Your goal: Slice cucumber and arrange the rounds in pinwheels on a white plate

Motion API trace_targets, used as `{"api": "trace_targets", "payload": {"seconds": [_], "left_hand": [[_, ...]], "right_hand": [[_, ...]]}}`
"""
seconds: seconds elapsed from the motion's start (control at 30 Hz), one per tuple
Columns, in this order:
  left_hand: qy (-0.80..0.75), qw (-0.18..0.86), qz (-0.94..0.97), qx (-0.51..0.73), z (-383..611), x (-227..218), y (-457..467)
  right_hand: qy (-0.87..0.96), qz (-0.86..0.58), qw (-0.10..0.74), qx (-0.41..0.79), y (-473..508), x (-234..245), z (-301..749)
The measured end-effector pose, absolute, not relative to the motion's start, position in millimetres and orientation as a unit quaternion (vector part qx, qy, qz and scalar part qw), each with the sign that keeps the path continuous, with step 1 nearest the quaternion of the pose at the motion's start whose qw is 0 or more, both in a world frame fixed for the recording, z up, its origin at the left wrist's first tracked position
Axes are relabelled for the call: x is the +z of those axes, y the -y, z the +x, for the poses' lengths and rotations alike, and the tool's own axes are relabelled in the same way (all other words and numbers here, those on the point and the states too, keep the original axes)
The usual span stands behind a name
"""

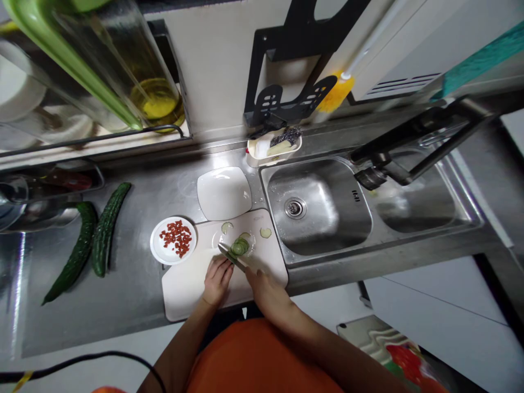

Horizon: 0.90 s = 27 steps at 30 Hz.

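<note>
My right hand (268, 292) is closed round the handle of a knife (228, 253), its blade slanting up and left. Right behind the blade, my left hand (218, 279) is closed with curled fingers on a piece of cucumber, which the fingers and knife mostly hide. Against the blade's far side lies a small overlapping pile of cucumber slices (240, 245). One loose slice (266, 233) rests to the right and a thin pale slice (226, 227) farther back. All this is on a white cutting board (186, 289), wet around the slices.
A white plate (224, 194) touches the board's back edge. Left of it, a round plate (158, 252) holds red diced pieces (177, 238). Two whole cucumbers (109, 226) lie farther left. The sink (323, 240) adjoins on the right, below a dark faucet (370, 177). An oil jug (158, 103) stands on the shelf.
</note>
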<state>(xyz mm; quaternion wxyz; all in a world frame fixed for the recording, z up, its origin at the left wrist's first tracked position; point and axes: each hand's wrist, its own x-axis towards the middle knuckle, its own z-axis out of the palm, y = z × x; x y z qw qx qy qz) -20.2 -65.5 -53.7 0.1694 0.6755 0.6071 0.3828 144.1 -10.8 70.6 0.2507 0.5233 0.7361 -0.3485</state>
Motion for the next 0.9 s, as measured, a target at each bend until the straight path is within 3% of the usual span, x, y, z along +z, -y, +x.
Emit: {"api": "trace_targets", "payload": {"seconds": [0.9], "left_hand": [[-0.606, 0.178, 0.678, 0.377, -21, -52, 66]], "right_hand": [[-0.758, 0.525, 0.178, -0.344, 14, 32, 144]]}}
